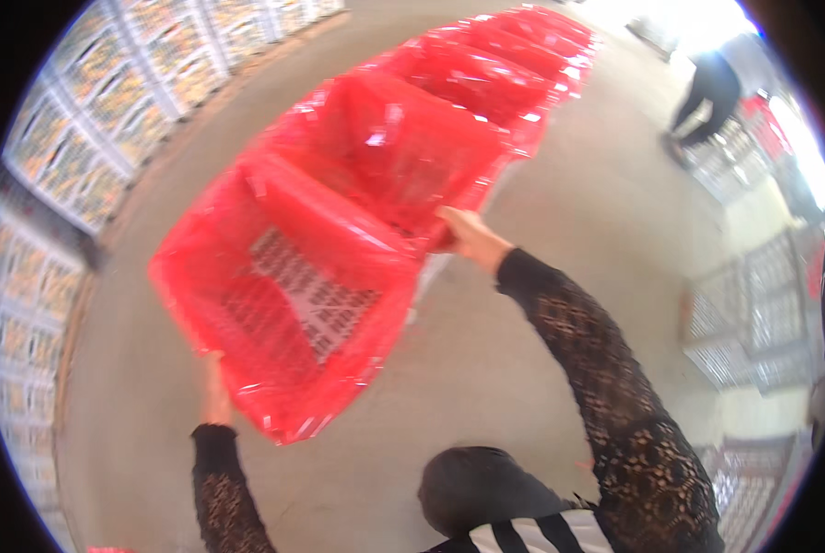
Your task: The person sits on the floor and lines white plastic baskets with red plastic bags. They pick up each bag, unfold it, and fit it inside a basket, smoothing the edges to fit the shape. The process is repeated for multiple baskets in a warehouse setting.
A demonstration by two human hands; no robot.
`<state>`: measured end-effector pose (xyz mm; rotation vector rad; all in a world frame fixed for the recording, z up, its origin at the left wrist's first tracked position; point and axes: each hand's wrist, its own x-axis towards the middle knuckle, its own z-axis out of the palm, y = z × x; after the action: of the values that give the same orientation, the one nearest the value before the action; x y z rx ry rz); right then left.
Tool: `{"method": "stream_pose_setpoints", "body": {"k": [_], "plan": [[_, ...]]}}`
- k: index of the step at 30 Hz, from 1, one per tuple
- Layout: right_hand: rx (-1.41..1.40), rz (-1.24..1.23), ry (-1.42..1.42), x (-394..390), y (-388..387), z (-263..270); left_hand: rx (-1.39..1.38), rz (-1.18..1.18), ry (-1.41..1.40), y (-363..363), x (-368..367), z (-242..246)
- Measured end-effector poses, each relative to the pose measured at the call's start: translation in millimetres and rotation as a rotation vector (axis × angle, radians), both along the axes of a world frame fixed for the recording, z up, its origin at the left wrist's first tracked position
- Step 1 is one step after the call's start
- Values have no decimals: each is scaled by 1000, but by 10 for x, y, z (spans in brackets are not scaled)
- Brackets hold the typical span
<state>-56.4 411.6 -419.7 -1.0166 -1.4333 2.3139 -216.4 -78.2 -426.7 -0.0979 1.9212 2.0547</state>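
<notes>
Before me is a plastic crate lined with a red plastic bag (347, 359), nearest in a row of similar lined crates. Bare patches of its slotted crate floor (316, 304) show where the film does not cover it. My left hand (217, 390) grips the near left rim, its fingers partly hidden by the film. At the right rim, where this crate meets the second lined crate (412, 138), my right hand (471, 235) is closed on the film-covered edge.
Stacked crates (129, 90) with yellowish contents stand along the left. More lined crates (537, 34) continue the row away from me. Grey slotted crates (758, 311) stand at the right. Farther off on that side a person (710, 90) in dark trousers bends over crates.
</notes>
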Motion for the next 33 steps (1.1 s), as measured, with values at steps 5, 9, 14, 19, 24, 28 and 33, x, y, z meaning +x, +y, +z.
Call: {"method": "stream_pose_setpoints", "body": {"k": [5,9,14,19,24,28,33], "plan": [[7,258,53,319,48,37,113,-103,-57,43,-94,89],[1237,11,-398,405,-160,355,-331,73,100,47,-94,185],[1889,251,26,-56,-1035,745,-247,-36,-4,193,55,244],[1825,862,300,-128,-1850,709,-51,56,-72,262,74,213],[1948,847,49,-107,-2058,332,-290,176,90,185,-10,314],[1968,957,137,-89,-1997,328,-305,76,12,-102,-24,424],[1722,1291,-178,-184,-2100,789,-93,206,133,-1355,487,524]]}}
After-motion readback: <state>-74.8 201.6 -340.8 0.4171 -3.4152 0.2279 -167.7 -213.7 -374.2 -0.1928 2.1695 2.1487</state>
